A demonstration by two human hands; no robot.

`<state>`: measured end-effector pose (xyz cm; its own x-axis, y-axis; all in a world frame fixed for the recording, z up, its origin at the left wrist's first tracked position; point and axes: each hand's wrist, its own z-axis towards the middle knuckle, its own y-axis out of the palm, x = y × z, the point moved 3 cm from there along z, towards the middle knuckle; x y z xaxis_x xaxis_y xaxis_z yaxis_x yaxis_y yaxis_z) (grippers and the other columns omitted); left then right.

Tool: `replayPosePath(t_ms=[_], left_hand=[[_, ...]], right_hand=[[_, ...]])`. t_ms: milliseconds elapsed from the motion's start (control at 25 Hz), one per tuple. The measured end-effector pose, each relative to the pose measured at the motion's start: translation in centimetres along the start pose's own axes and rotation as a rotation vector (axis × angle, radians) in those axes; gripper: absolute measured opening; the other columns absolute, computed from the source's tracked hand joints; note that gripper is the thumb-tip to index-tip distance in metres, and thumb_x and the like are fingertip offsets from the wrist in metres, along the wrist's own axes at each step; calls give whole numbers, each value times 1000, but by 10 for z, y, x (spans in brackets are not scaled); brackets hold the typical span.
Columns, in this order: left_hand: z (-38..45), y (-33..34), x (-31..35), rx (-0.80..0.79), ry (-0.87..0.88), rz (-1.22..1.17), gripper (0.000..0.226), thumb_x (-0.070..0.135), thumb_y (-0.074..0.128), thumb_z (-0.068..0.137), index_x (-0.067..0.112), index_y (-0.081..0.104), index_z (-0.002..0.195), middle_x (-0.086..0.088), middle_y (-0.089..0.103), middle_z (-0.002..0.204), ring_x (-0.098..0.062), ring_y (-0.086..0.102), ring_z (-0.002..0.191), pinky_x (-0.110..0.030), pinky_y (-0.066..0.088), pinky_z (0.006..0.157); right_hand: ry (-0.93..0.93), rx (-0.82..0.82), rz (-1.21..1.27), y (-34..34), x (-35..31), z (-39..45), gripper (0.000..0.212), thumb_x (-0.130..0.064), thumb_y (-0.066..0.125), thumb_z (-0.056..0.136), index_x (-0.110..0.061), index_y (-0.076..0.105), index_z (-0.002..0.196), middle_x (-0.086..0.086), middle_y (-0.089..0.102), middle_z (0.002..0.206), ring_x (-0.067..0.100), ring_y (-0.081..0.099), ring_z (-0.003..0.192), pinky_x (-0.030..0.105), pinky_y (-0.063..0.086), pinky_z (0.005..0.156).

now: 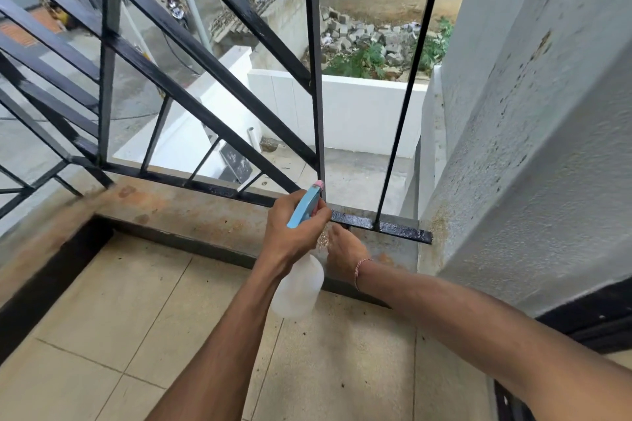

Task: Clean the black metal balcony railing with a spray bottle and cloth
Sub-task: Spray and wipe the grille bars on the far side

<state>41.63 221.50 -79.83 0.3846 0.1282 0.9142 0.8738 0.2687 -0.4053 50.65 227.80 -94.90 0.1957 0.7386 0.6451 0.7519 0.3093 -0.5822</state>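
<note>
Translucent spray bottle (297, 287) in left hand (290, 232)

A single wide-angle view is taken from head height, directed forward and steeply down along both forearms. The tiled floor (143, 311) is seen close beneath the lens, and the foot of the railing (379, 224) is met at arm's reach. The yard (well below, viewed through the bars) fills the upper field. Straight lines are bowed toward the edges.
</note>
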Motion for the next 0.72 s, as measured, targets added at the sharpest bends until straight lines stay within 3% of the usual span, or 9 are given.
replayPosePath(t_ms=[120,200,320,360,440,480,600,720], left_hand=[[1,-1,7,-8,5,-17,4,25,70,94,26,67,95,-1,62,82,-15,61,69,-24,55,59],[0,-3,9,-4,6,-31,6,22,70,94,26,66,93,-1,62,81,-13,60,67,-22,55,58],[-6,-3,12,-7,-26,-59,4,23,71,94,23,68,96,-4,64,83,-14,61,68,-19,52,57],[-7,-3,13,2,-38,-59,5,23,72,94,22,69,97,-4,64,85,-14,63,71,-17,51,57],[-10,-9,19,25,-60,-66,3,21,71,94,20,70,97,-2,66,86,-14,64,74,-14,50,56],[-14,-14,27,25,-71,-82,2,19,70,94,20,70,96,-1,66,85,-13,64,74,-14,50,56],[-21,-34,58,8,-149,-108,3,18,70,95,19,70,97,-1,65,83,-14,62,72,-14,49,55],[-34,-61,110,4,-243,-118,11,21,71,95,16,69,104,-2,64,87,-15,60,74,-13,48,54]], right_hand=[[-49,29,-34,-11,9,-15,47,-39,30,107,-17,52,142,6,56,142,31,37,142,49,21,115],[-119,34,-6,-17,22,-28,42,-32,33,108,-13,57,136,3,59,136,29,44,136,44,29,113],[-190,28,206,-28,49,-48,27,-26,47,105,-12,68,115,3,69,112,23,61,109,32,45,84],[-190,29,354,-35,58,-57,25,-25,50,104,-12,69,112,5,69,107,23,62,100,32,47,76],[-169,34,775,-45,80,-75,22,-19,55,99,-15,71,113,5,70,108,23,62,94,34,53,77],[-143,23,996,-48,92,-85,24,-14,55,98,-17,71,115,5,70,109,21,62,95,32,53,81],[-61,-36,1577,-60,133,-123,23,-7,51,98,-12,69,111,4,70,101,16,63,91,17,50,72],[82,-19,2090,-80,164,-169,16,-22,68,94,-17,72,108,3,75,100,18,72,95,29,59,87]])
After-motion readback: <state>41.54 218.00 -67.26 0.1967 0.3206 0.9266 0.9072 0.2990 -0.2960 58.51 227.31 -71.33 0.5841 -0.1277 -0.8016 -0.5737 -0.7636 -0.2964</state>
